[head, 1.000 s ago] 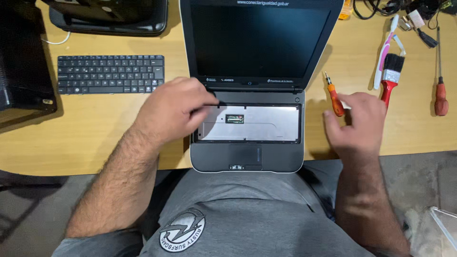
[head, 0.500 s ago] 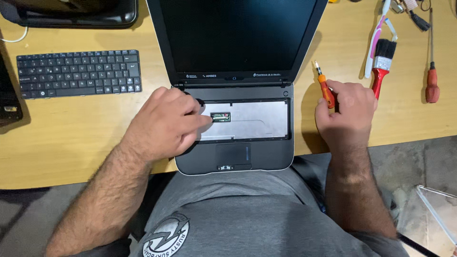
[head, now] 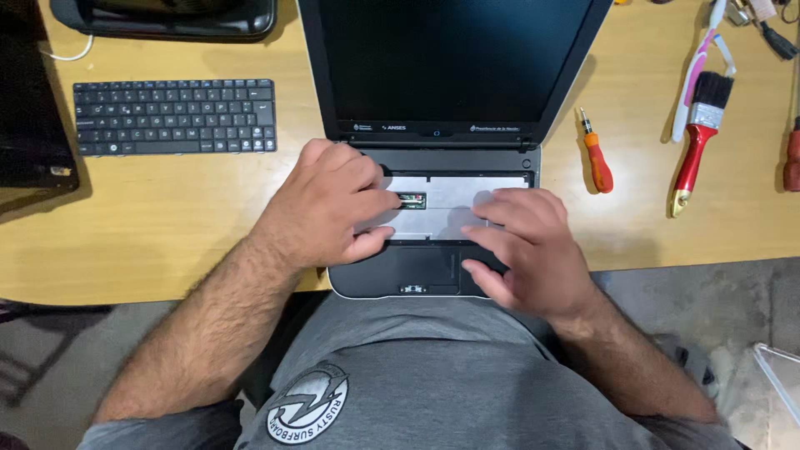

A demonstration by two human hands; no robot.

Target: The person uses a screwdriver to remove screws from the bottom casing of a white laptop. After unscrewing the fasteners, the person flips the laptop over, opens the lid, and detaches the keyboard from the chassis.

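Keyboard [head: 174,117], black and detached, flat on the wooden table [head: 150,217] at far left, well apart from both hands. Next rightward, left hand [head: 329,204] loosely curled, knuckles up, resting on the left part of the small laptop [head: 433,167], fingertips on the bare silver tray where a keyboard would sit, just beside a small dark connector [head: 410,200]; nothing gripped, much as half a second ago. Laptop open, dark screen upright, base overhanging the table edge toward the lap. Right hand [head: 525,246] now spread flat on the laptop's right side, fingers across the silver tray and the palm rest by the touchpad [head: 415,265], empty and relaxed; half a second ago beside the laptop at the orange-handled screwdriver, since moved left onto the machine. Orange screwdriver [head: 596,154] released, lying alone on the table just right of the laptop, near but not touching the right hand. Farther right, red-handled paintbrush [head: 700,142], then a second red handle [head: 792,158] at the frame edge.
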